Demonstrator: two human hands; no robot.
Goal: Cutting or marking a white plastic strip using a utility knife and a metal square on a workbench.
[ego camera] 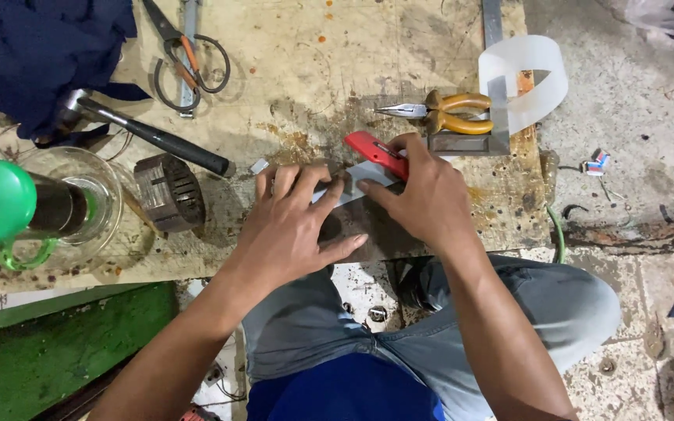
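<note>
Across the middle of a scarred wooden bench, cutting work, by the look of it. Far left, on the bench: a heap of dark blue cloth. Near left: a glass jug with a green lid.

Near centre, at the bench edge: left hand, spread open and pressing flat, fingers splayed over a pale translucent sheet. Just right of it and touching the same sheet: right hand, closed around a red utility knife, with the tip pointing left toward the fingertips of the other hand. Cannot tell whether the blade is out or already biting in, since the fingers hide it.

Far right: a curled strip of the same translucent stuff, looped over a metal square. Left of centre: a hammer lying aslant, head against the cloth. Far, above it: scissors, open. Near the hammer handle: a dark slotted round metal part. Just beyond the right hand: yellow-handled pliers, shut, well clear of the sheet. Beside the left fingertips: a small white scrap.

Judged as the scoring or slicing step, sheet pinned and knife set. Calls for firm downward hold on the sheet, holding fingers kept off the line of the cut, and an even pull of the knife.
</note>
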